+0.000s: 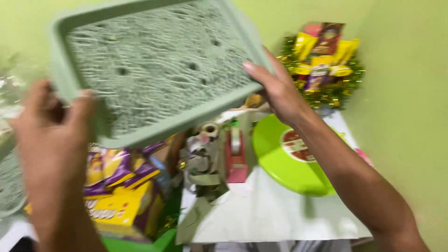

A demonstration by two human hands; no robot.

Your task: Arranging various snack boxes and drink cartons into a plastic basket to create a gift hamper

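A pale green plastic tray [154,60] with a ridged, perforated bottom is held up in the air, tilted, filling the upper left of the head view. My left hand [51,140] grips its near left corner, thumb over the rim. My right hand [275,88] holds the tray's right edge, fingers against the rim. The picture is motion-blurred.
Below lie a white tabletop [266,210], a bright green round lid or plate [284,163] with a red label, a pink tape dispenser [236,158], yellow and purple snack packs [121,186], and a tinsel bundle of snack packets [324,60] against the green wall.
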